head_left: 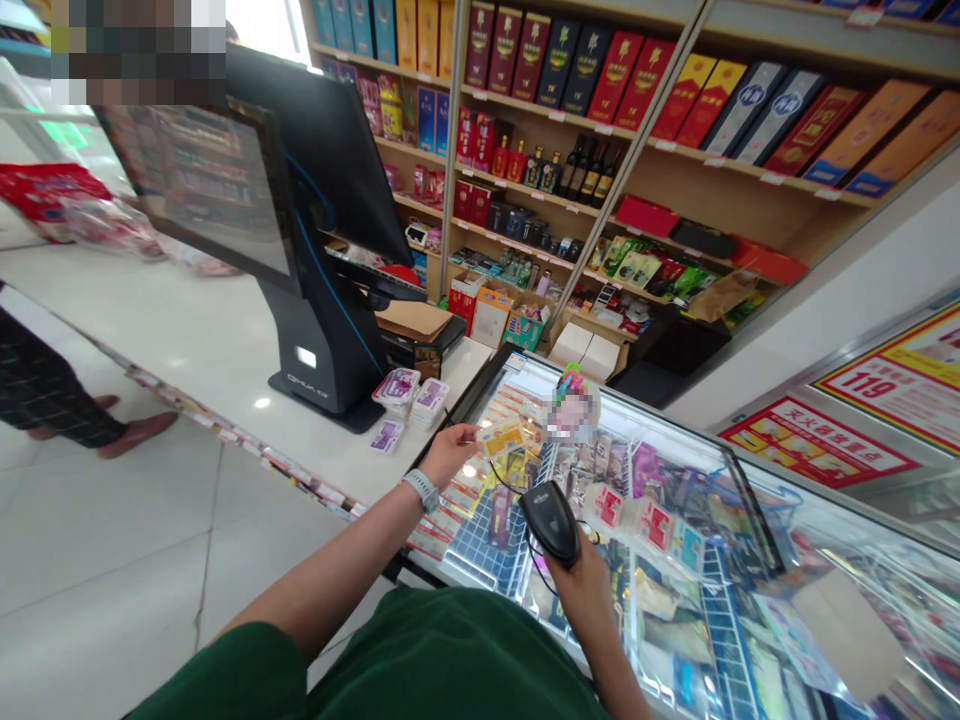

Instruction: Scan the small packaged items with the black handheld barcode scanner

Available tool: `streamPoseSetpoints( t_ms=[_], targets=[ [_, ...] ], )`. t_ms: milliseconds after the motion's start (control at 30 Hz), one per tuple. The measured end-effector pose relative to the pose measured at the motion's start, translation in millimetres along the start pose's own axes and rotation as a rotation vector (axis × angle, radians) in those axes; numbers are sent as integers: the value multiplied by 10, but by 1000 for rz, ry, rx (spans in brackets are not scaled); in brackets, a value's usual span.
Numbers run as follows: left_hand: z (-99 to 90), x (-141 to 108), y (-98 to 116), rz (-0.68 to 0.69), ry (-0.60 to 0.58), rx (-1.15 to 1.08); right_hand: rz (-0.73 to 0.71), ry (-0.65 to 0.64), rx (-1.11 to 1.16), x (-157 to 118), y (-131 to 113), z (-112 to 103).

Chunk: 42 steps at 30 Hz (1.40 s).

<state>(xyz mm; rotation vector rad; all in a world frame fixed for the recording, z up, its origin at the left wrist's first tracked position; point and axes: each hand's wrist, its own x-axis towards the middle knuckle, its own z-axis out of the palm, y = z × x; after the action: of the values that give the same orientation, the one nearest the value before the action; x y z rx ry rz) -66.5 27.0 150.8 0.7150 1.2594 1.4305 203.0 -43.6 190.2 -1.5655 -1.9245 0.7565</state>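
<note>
My left hand (448,458), wearing a watch, pinches the edge of a flat yellow-and-white card-like packet (504,440) over the glass counter (517,385). In my right hand (587,588) is a black barcode scanner (551,522), its head pointing away from me and its cable looping below. Small stacks of purple-and-white packets (397,388) lie to the left of my left hand, on the white counter. Right of the scanner, red-and-white packets (655,525) and a blue-and-white packet (687,546) rest on the glass. A partly blurred round item (572,408) sits farther back.
A black checkout terminal (330,350) stands on the white counter (217,345) to the left. Shelves of boxes and bottles (544,165) line the back. Another person's legs (60,385) show at far left. Goods in wire baskets (724,610) lie beneath the glass.
</note>
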Motion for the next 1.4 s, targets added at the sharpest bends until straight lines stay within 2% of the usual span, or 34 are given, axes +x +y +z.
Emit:
streamPoseSetpoints(
  t_ms=[267, 800, 1400],
  targets=[
    [5, 11, 13, -6, -27, 1, -12, -25, 10, 9, 0, 7],
    [26, 30, 9, -20, 4, -11, -13, 23, 17, 11, 90, 60],
    [41, 52, -38, -43, 20, -5, -5, 3, 15, 11, 119, 54]
  ],
)
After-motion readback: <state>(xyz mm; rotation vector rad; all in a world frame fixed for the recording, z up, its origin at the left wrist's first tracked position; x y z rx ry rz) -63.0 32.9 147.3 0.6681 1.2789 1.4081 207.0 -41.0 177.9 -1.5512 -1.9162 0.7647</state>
